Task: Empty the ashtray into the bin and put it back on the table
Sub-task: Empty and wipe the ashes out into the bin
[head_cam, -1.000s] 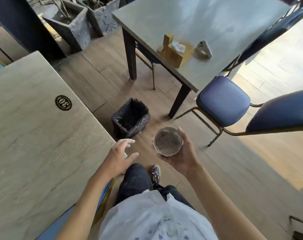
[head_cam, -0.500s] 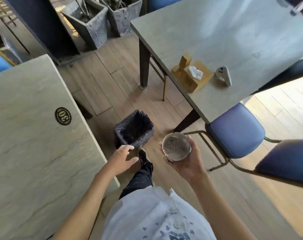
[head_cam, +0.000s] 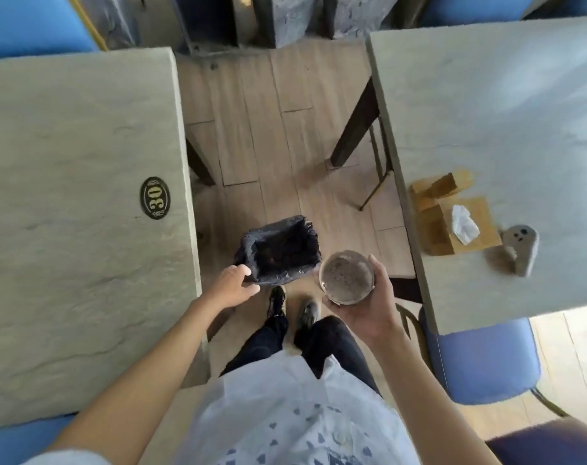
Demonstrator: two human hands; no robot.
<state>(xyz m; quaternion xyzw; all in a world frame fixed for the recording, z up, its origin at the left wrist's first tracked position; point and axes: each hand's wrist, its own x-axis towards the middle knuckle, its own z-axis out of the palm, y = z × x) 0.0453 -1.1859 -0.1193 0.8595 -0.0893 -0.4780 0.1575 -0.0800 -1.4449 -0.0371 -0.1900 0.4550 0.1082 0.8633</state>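
A round glass ashtray with grey ash inside is held upright in my right hand, just right of the bin. The bin is small and square, lined with a black bag, and stands on the wooden floor between two tables. My left hand reaches to the bin's near left corner, fingers curled at the rim; whether it grips the rim I cannot tell. The right table is grey stone-look.
The left table carries an oval number plate. On the right table sit a wooden tissue box and a grey stone-like object. A blue chair stands at right; my feet are just behind the bin.
I have stepped up to the bin and now look straight down. My left hand has reached the bin's rim. The ashtray has come beside the bin, still upright.
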